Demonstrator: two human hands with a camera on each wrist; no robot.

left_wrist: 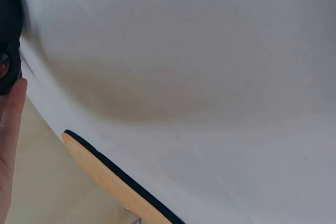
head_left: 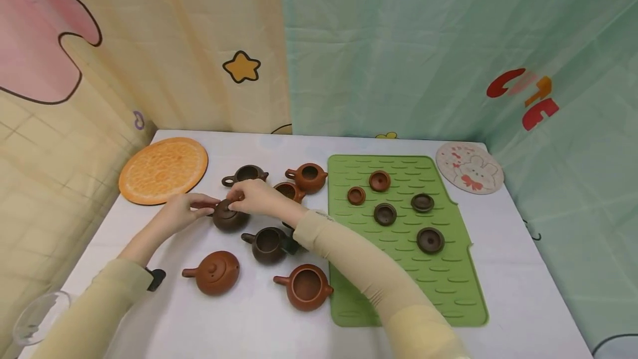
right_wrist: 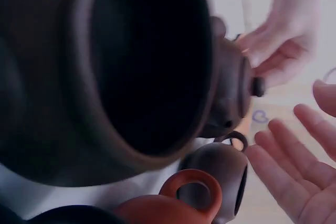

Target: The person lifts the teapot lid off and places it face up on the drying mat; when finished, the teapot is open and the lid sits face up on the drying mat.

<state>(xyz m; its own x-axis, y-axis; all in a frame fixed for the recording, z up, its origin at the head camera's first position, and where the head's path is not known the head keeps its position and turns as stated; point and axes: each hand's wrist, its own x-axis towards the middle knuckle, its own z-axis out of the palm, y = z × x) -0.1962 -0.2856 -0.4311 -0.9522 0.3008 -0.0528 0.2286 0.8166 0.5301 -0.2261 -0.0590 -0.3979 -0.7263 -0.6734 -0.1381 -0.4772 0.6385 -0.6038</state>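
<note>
A dark brown teapot (head_left: 231, 222) stands on the white table with its lid on. My left hand (head_left: 175, 216) pinches its handle from the left; in the left wrist view a fingertip meets the handle ring (left_wrist: 14, 74). Over the same teapot reaches my right hand (head_left: 256, 195), near the lid. The right wrist view shows its fingers (right_wrist: 286, 163) spread and apart from the lid knob (right_wrist: 257, 86), with nothing between them. Closest around are a lidless dark teapot (head_left: 248, 173) behind, another lidless dark teapot (head_left: 268, 246) in front, and a reddish one (head_left: 289, 190) partly hidden by my right arm.
A lidded reddish teapot (head_left: 217, 273) and an open one (head_left: 306, 288) stand nearer me; another open one (head_left: 310, 178) stands behind. Several loose lids, one a reddish lid (head_left: 380, 180), lie on the green mat (head_left: 399, 276). An orange round mat (head_left: 163, 170) lies back left, a rabbit coaster (head_left: 461, 168) back right.
</note>
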